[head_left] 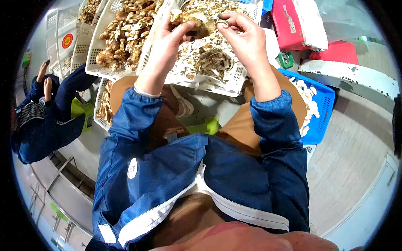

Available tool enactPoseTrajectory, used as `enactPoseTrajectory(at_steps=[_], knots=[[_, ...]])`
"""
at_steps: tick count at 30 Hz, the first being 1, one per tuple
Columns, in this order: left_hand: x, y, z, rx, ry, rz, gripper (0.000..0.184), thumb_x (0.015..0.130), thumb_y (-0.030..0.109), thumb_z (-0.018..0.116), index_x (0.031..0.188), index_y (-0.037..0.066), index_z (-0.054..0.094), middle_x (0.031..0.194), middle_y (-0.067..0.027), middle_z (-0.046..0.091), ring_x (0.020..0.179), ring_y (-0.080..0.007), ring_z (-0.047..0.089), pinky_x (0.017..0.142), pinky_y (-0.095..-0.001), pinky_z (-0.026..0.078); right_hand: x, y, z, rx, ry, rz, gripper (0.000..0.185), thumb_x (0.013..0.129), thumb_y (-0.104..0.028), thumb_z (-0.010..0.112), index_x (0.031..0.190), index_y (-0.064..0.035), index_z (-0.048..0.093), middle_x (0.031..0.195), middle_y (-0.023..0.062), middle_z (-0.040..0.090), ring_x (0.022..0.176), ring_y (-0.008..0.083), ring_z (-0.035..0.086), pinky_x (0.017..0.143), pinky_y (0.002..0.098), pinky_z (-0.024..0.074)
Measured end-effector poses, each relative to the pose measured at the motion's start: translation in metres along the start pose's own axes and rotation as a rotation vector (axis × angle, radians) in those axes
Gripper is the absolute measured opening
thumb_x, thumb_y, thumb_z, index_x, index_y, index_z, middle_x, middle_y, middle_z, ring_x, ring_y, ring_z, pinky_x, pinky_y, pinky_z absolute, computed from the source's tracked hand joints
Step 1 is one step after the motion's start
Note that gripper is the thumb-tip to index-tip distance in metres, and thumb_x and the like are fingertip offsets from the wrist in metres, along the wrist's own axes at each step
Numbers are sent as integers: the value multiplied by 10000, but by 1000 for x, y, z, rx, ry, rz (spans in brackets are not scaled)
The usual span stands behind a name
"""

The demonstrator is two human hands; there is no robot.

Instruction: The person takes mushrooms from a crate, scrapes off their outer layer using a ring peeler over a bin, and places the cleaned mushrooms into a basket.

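My left hand (pixel 172 38) is closed on a brown-and-white mushroom (pixel 188 19), held over a white basket (pixel 217 86) of pale trimmings (pixel 205 56). To its right, my right hand (pixel 243 35) is closed in a pinch on a small curved tool (pixel 222 22), whose full shape is hard to make out. The two hands are apart, at nearly the same height. Left of the left hand stands a white basket (pixel 93 56) heaped with brown, soil-marked mushrooms (pixel 125 37).
A blue basket (pixel 324 109) with white mushroom pieces (pixel 310 104) lies at the right. Red bundles (pixel 287 23) are at the upper right, near a curved metal edge (pixel 356 75). At the left sits another person in blue (pixel 54 134). A green stool (pixel 205 126) shows between my legs.
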State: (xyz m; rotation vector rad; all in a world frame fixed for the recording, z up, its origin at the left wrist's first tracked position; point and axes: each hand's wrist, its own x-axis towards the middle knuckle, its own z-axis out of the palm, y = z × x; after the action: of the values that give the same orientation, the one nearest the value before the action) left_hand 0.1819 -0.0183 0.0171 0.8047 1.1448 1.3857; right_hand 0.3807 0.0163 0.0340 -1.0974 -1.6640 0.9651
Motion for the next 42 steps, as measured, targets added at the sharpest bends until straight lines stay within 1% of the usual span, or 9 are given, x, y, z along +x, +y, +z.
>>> enactPoseTrajectory(at_steps=[8, 17, 21, 24, 28, 32, 37, 40, 42], knots=[[3, -1, -19, 126, -24, 76, 364, 926, 115, 715, 1259, 31, 593, 1049, -58, 701, 847, -119, 646, 771, -272, 528, 8, 7, 5, -136, -157, -56, 138, 840, -116, 725, 885, 9, 685, 1054, 132, 744, 978, 256, 716, 831, 346, 562], [-1, 8, -18, 142, -10, 31, 369, 901, 185, 762, 1193, 40, 590, 1031, -31, 669, 851, -98, 614, 740, -254, 482, 5, 6, 16, -84, -183, 142, 169, 859, -177, 745, 943, -31, 724, 789, 65, 716, 714, 111, 657, 688, 282, 535], [-19, 50, 5, 282, -121, 35, 600, 974, 257, 661, 1478, 35, 424, 1153, -107, 677, 983, -218, 682, 886, -340, 545, 3, 3, 15, 102, -254, 200, 112, 891, -102, 763, 972, -30, 735, 877, -6, 711, 827, 41, 620, 764, 210, 495], [3, 0, -27, 64, -16, -99, 359, 895, 179, 762, 1179, 49, 585, 1015, -25, 658, 859, -78, 604, 710, -235, 468, 0, 14, 13, 364, -251, 300, 89, 899, -87, 752, 962, -30, 726, 897, 3, 714, 857, 52, 635, 790, 208, 497], [7, -6, -31, -80, 50, -209, 293, 903, 153, 735, 1149, 71, 601, 1032, -12, 661, 866, -75, 618, 692, -217, 486, 1, 19, 9, 743, -239, 415, 80, 900, -62, 739, 950, -9, 706, 910, 36, 718, 826, 102, 668, 781, 234, 535], [9, -20, -32, -241, -136, -153, 254, 943, 186, 671, 1179, 114, 612, 1050, 21, 670, 935, -91, 624, 818, -292, 509, 4, 26, 0, 586, -194, 499, 123, 885, -102, 768, 930, -6, 705, 862, 38, 710, 771, 105, 662, 743, 239, 540], [0, -2, -20, -487, -103, -309, 264, 933, 282, 691, 1130, 109, 665, 1105, -19, 711, 1005, -150, 631, 985, -401, 467, 8, 36, -15, -198, -114, 306, 101, 871, -122, 743, 845, -38, 693, 837, -3, 719, 734, 70, 617, 689, 248, 513], [4, -6, -24, -594, -87, -333, 216, 928, 275, 709, 1060, 104, 705, 1030, -36, 733, 1022, -178, 626, 1025, -400, 455, 6, 11, -15, -337, -53, -151, 105, 812, -84, 706, 857, -53, 617, 813, 99, 553, 689, 256, 566, 588, 363, 453], [15, -24, -45, -739, -188, -334, 183, 925, 271, 719, 1000, 104, 729, 986, -46, 741, 1036, -195, 623, 1053, -402, 447, 2, -14, -9, -368, -36, -155, 109, 761, -65, 688, 768, 1, 601, 875, 141, 553, 765, 301, 578, 657, 380, 470]])
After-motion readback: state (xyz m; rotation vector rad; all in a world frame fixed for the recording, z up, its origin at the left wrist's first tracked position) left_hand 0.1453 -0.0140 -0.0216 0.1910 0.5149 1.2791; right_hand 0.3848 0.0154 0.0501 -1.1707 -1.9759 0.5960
